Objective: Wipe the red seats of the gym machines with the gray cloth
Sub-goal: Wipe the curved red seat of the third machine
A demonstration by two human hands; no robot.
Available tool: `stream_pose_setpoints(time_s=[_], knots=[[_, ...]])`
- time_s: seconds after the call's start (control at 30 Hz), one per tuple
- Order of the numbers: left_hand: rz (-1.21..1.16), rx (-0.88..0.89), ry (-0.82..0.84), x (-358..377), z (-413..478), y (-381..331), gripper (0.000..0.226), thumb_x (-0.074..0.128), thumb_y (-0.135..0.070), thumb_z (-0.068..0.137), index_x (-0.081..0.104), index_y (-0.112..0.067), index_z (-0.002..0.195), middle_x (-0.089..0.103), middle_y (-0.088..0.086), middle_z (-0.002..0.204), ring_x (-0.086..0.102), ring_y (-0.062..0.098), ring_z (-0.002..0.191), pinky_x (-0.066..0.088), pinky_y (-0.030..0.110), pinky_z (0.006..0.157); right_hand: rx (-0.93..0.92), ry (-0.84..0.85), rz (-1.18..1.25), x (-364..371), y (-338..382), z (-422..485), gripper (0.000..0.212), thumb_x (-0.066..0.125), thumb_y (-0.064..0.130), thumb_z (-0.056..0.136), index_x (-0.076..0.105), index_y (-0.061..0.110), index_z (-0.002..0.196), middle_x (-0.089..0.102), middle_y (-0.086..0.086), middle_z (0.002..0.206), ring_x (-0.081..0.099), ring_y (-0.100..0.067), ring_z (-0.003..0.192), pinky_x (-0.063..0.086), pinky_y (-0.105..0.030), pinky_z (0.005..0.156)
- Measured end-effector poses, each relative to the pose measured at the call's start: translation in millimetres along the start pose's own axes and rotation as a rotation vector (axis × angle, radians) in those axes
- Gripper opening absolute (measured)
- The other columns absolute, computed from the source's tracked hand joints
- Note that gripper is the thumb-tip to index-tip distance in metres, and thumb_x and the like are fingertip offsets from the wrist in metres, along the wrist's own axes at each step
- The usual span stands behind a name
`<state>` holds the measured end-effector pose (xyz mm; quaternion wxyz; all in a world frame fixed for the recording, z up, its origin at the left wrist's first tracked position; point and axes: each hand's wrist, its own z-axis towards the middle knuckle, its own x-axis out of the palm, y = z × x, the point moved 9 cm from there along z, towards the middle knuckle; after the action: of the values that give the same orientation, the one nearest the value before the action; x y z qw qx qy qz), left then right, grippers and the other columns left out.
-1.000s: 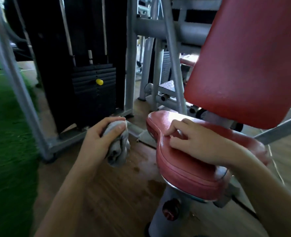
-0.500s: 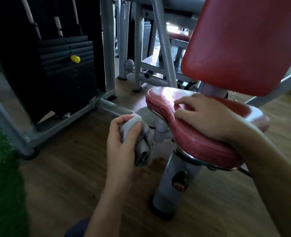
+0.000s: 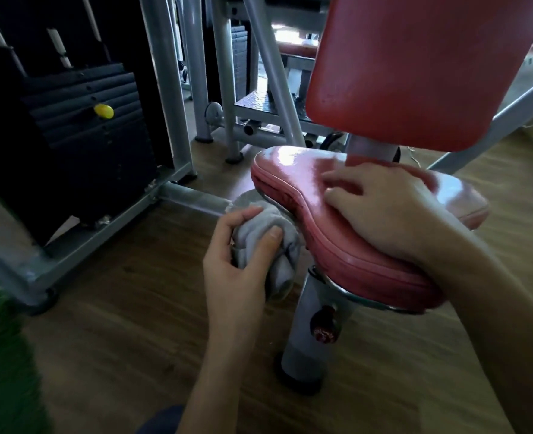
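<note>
Left hand: the left hand [image 3: 237, 270], nearest the camera, has its grip closed round the gray cloth [image 3: 285, 245], thumb on top and fingers wrapped behind.
Gray cloth: bunched into a wad, held in the air just beside the near-left edge of the seat; whether it touches the padding cannot be told.
Seat post: the gray seat post [image 3: 309, 349] stands on the wooden floor [image 3: 118, 308] under the pad and carries a dark red knob [image 3: 323, 324].
Right hand: the right hand [image 3: 393, 214] rests on top of the seat with loosely spread fingers; its grip holds nothing.
Red seat: the red seat [image 3: 290, 170] shows a bright sheen on its far-left part; whether that is damp or only glare is unclear.
Progress: judged from this, the cloth is off the top surface, so this seat's wipe is either about to begin or moving to the side edge.
Left to do: probably the rest of this pad, then other machines; a further red pad [image 3: 296, 49] shows far behind.
Backrest: the red backrest [image 3: 415, 73] rises just beyond the seat.
Weight stack: a black weight stack [image 3: 80, 136] with a yellow pin [image 3: 103, 111] sits at far left.
Containers: no bucket, bottle or bin is in view.
</note>
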<state>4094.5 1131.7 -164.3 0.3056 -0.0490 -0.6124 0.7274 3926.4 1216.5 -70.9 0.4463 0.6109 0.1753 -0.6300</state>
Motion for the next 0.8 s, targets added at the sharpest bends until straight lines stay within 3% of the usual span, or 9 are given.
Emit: stream_pose_setpoints(time_s=[0.2,0.37,0.47,0.57,0.67,0.8], knots=[[0.077,0.027,-0.001,1,-13,-8,0.026,0.075,-0.017,0.087,0.069,-0.016,0.112,0.073,-0.003,0.105,0.071,0.013,0.099,0.059,0.028,0.080,-0.010,0.013,0.033,-7,-11,-20,0.052,0.035,0.062,0.087,0.057,0.047,0.131,0.051,0.023,0.139,0.046,-0.011,0.132,0.032,-0.034,0.108],[0.064,0.060,0.049,26,-48,-11,0.029,0.073,-0.022,0.085,0.069,-0.018,0.114,0.073,-0.005,0.114,0.068,0.013,0.112,0.057,0.034,0.095,-0.019,0.019,0.031,-8,-10,-24,0.048,0.039,0.056,0.091,0.055,0.045,0.134,0.050,0.019,0.140,0.047,-0.014,0.132,0.036,-0.037,0.108],[0.099,0.126,0.041,33,-63,-28,0.032,0.074,-0.032,0.083,0.068,-0.023,0.113,0.071,-0.003,0.113,0.067,0.020,0.113,0.057,0.040,0.094,-0.003,0.024,0.028,-8,-11,-25,0.043,0.042,0.053,0.095,0.054,0.046,0.135,0.049,0.020,0.141,0.048,-0.015,0.132,0.038,-0.037,0.106],[0.128,0.114,0.038,34,-43,-31,0.026,0.075,-0.022,0.088,0.068,-0.018,0.112,0.073,-0.006,0.109,0.069,0.014,0.108,0.058,0.043,0.093,-0.007,0.036,0.012,-7,-11,-26,0.043,0.041,0.054,0.096,0.053,0.046,0.137,0.048,0.020,0.143,0.049,-0.018,0.132,0.039,-0.039,0.107],[0.109,0.078,0.047,35,-34,-27,0.023,0.069,-0.010,0.092,0.068,-0.012,0.115,0.073,-0.005,0.110,0.069,0.011,0.108,0.058,0.039,0.094,-0.007,0.045,0.009,-6,-10,-27,0.043,0.041,0.053,0.097,0.053,0.046,0.138,0.047,0.020,0.145,0.048,-0.019,0.133,0.039,-0.038,0.107],[0.087,0.129,0.022,39,-56,-35,0.026,0.071,-0.015,0.090,0.069,-0.011,0.115,0.074,-0.002,0.109,0.070,0.013,0.107,0.058,0.031,0.090,-0.019,0.033,0.001,-7,-10,-27,0.043,0.041,0.052,0.097,0.053,0.044,0.138,0.047,0.019,0.146,0.048,-0.018,0.133,0.038,-0.037,0.106]])
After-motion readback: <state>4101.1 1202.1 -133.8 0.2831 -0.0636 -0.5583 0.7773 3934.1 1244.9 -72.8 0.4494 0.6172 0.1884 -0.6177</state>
